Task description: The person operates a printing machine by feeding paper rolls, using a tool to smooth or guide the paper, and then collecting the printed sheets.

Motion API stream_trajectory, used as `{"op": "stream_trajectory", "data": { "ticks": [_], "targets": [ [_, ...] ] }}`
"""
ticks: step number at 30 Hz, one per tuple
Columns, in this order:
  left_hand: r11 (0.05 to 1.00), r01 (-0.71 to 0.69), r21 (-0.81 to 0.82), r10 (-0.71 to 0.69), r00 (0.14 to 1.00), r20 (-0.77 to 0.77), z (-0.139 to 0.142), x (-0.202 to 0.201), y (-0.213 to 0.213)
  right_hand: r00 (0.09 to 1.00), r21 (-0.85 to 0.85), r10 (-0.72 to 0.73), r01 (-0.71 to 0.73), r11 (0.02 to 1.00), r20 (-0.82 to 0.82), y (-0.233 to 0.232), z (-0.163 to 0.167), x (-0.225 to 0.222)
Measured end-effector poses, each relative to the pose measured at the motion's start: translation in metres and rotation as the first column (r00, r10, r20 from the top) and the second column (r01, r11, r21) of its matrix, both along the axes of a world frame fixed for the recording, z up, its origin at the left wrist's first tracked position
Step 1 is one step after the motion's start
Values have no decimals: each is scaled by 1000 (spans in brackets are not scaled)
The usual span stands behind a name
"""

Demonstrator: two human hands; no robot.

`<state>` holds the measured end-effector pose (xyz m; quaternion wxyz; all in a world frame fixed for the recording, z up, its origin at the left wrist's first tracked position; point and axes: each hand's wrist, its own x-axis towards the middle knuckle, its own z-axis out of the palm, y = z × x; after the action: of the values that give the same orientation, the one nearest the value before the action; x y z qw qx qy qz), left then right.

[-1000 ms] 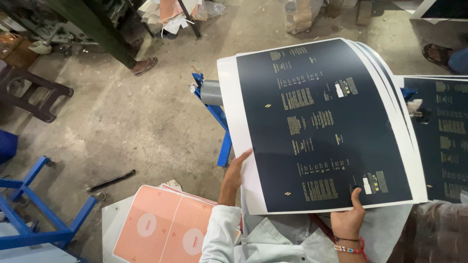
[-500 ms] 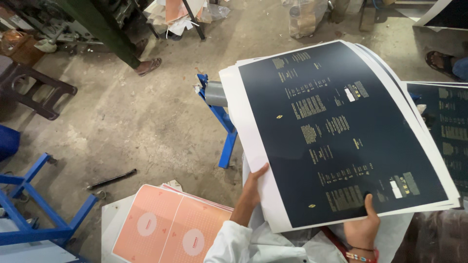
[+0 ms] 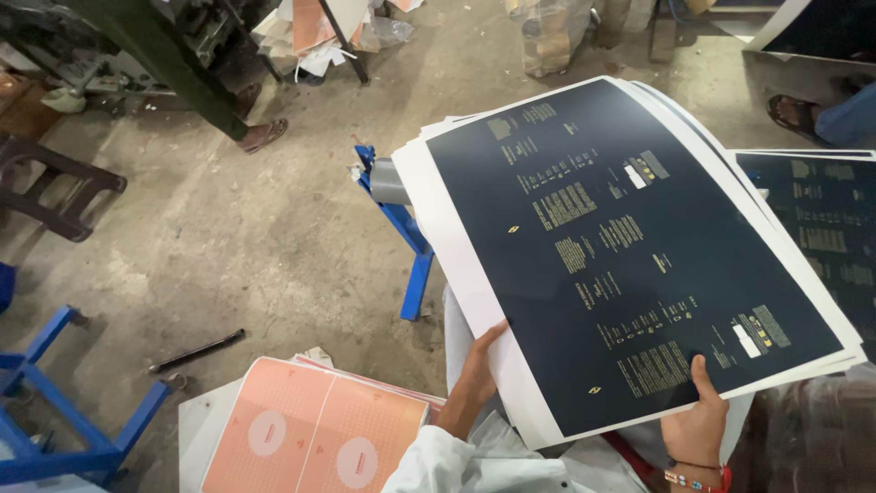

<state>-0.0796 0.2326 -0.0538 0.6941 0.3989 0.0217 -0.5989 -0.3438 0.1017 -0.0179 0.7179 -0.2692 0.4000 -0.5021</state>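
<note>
Stack of large dark navy printed sheets with white borders [image 3: 630,246], right of centre, tilted, left hand [image 3: 479,370] gripping its near-left edge, right hand [image 3: 698,424] gripping its near edge, salmon-pink printed sheets [image 3: 315,434] near left.

A print workshop: large dark printed sheets [image 3: 630,256] in a stack, orange printed sheets [image 3: 315,438] piled nearby, blue metal stands [image 3: 401,228] on a stained concrete floor [image 3: 228,237], paper scraps [image 3: 310,36] by machinery.

Blue stand [image 3: 408,239] beside bare floor [image 3: 228,228]
</note>
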Motion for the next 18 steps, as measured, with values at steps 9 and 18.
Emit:
{"op": "stream_trajectory", "data": {
  "ticks": [9,18],
  "targets": [
    [989,-130,72,129,991,23,-38,-55,-28,991,-440,-110,63,896,-82,-38,57,-28],
    [691,-338,-640,73,912,-403,-37,104,-43,977,-592,-63,-73,803,-205,-86,65,-144]
  ]
}}
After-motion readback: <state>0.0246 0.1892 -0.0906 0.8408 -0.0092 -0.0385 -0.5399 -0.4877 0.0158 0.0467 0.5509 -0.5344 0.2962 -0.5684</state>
